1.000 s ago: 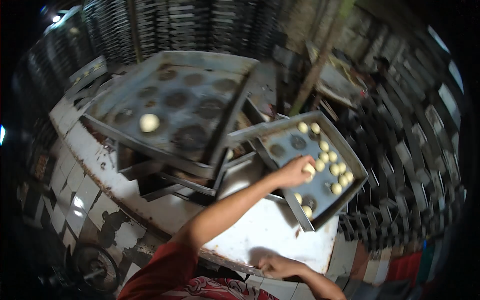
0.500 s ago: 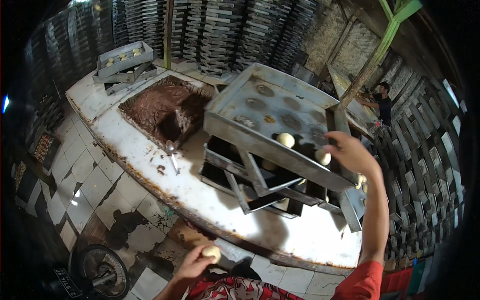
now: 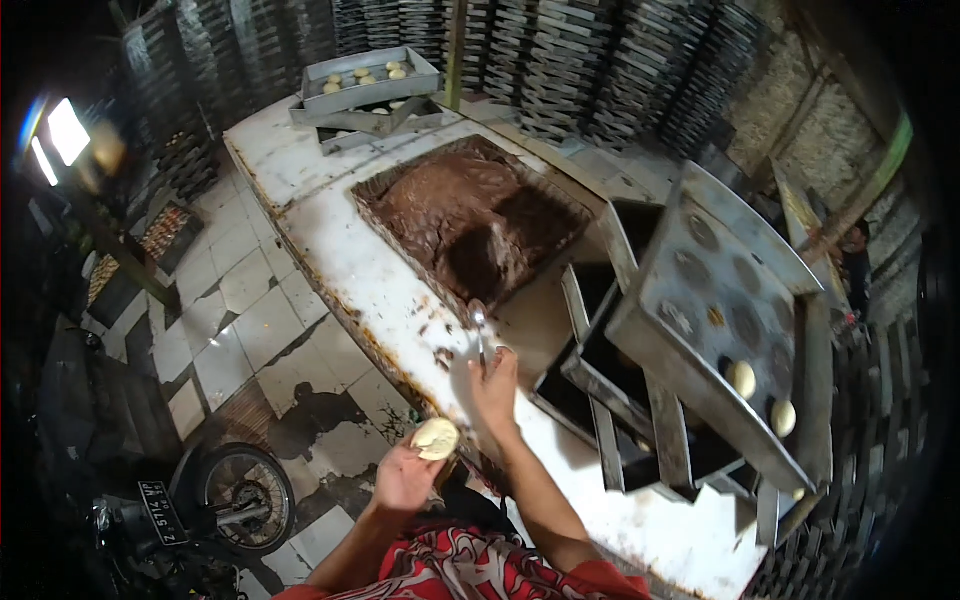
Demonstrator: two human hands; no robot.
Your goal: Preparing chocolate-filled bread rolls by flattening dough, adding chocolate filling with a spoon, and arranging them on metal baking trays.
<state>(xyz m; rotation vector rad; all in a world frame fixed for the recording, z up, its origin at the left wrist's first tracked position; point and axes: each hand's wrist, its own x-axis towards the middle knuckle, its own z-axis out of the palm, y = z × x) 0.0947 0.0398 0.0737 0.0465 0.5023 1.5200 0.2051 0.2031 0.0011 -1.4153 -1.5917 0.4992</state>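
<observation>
My left hand (image 3: 405, 478) holds a flattened round of pale dough (image 3: 436, 438) in front of the table edge, its broad face turned up. My right hand (image 3: 496, 392) is closed around the handle of a metal spoon (image 3: 479, 325). The spoon's bowl rests by the near corner of a wide slab of brown, paste-like filling (image 3: 440, 195), which has a dark hollow scooped in it. To the right, a tilted metal tray (image 3: 655, 350) tops a stack of trays. Inside it lie two dough balls, one pale ball (image 3: 741, 380) and another ball (image 3: 783, 417) nearer the corner.
More trays with dough pieces (image 3: 345, 98) stand at the far left of the white table (image 3: 290, 225). Tall stacks of metal tins (image 3: 570, 70) line the back. A motorbike wheel (image 3: 248, 497) is at lower left on the tiled floor. Another person is partly visible at far right.
My right hand has left the dough ball in the tray and moved left onto the spoon. The dough in my left hand, round before, is now flattened. The view has turned left.
</observation>
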